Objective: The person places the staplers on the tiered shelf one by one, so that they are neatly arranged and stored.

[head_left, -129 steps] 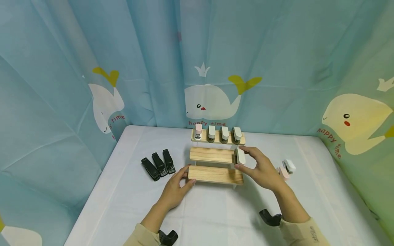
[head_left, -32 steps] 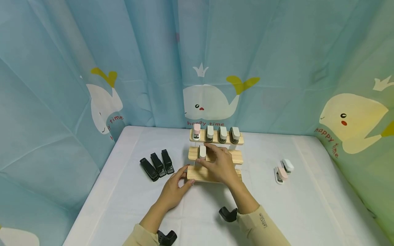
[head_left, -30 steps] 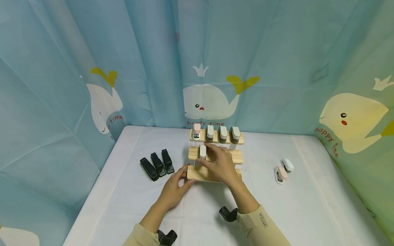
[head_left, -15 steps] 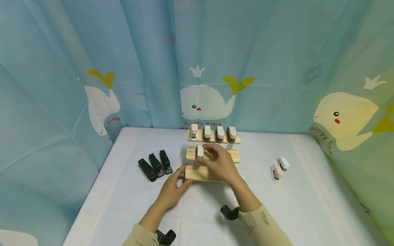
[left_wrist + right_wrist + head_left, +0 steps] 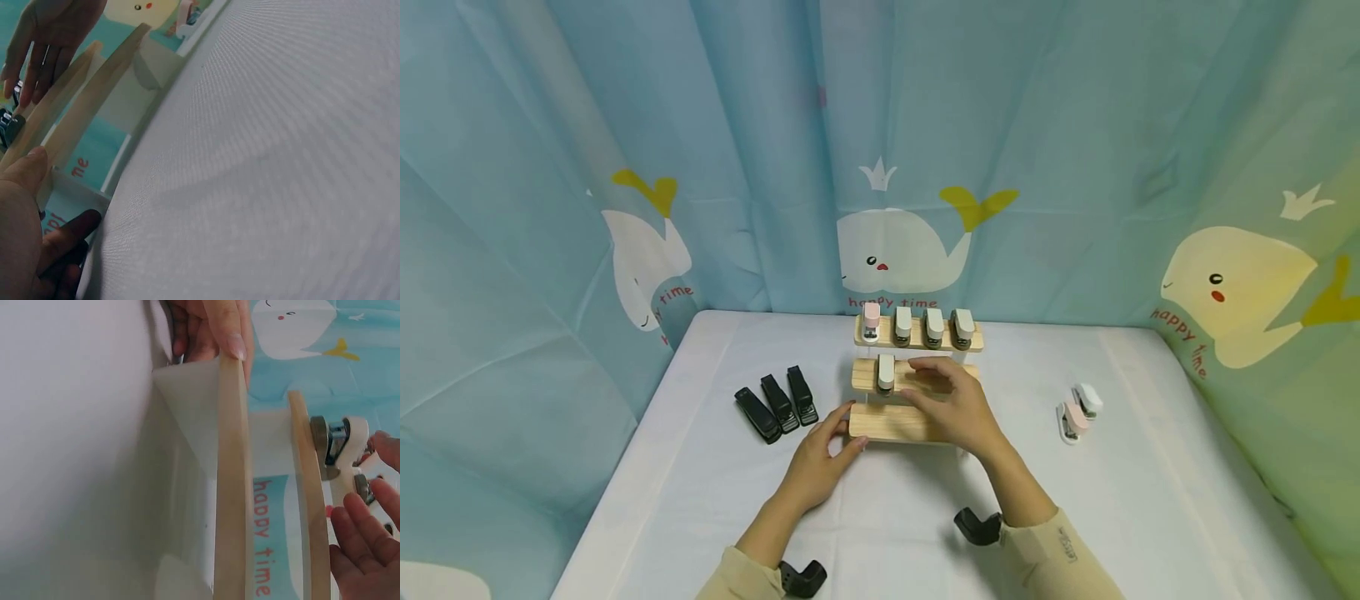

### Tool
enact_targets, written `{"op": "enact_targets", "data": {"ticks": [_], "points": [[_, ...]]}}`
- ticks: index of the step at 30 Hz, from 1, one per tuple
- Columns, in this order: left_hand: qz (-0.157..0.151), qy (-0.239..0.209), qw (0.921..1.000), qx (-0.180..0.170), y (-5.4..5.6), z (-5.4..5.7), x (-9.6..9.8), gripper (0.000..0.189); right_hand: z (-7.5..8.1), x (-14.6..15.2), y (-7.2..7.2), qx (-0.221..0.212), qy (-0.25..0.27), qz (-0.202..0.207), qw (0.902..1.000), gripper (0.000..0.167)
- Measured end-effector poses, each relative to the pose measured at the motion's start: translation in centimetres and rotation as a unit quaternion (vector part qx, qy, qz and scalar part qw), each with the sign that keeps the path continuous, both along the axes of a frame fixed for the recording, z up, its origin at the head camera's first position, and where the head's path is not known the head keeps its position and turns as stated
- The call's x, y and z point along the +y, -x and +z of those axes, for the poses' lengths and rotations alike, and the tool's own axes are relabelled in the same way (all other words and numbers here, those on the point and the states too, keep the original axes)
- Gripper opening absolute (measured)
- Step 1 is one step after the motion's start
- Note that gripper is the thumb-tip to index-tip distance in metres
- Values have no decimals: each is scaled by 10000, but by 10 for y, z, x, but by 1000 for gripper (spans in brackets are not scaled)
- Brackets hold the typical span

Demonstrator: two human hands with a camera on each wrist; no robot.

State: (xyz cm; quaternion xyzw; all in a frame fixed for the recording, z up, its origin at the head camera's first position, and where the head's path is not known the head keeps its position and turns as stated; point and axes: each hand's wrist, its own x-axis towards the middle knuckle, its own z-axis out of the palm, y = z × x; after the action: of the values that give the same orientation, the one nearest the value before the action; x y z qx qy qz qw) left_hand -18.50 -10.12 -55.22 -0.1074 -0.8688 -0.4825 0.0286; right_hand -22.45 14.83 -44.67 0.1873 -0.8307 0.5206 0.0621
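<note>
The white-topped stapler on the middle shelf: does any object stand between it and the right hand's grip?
Nothing visible does. In the head view, only a gap over the middle shelf lies between the stapler and the right hand's grip.

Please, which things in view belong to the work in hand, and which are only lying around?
Work:
three-tier stand, gripped by the left hand
staplers on its top shelf
white-topped stapler near the right hand
probably the table's black staplers, pink stapler and white stapler

Only around:
whale-print curtain
white tablecloth
black wrist-worn devices
</note>
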Motion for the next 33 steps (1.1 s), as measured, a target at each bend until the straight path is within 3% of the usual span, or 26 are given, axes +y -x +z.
{"op": "enact_targets", "data": {"ticks": [10,33], "points": [[-2,-22,10000,-71,-1,0,0,72,2,27,-4,186,-118,-138,9997,45],[31,-45,9999,-93,1,0,0,69,-1,116,-14,255,-1377,-565,9885,53]]}}
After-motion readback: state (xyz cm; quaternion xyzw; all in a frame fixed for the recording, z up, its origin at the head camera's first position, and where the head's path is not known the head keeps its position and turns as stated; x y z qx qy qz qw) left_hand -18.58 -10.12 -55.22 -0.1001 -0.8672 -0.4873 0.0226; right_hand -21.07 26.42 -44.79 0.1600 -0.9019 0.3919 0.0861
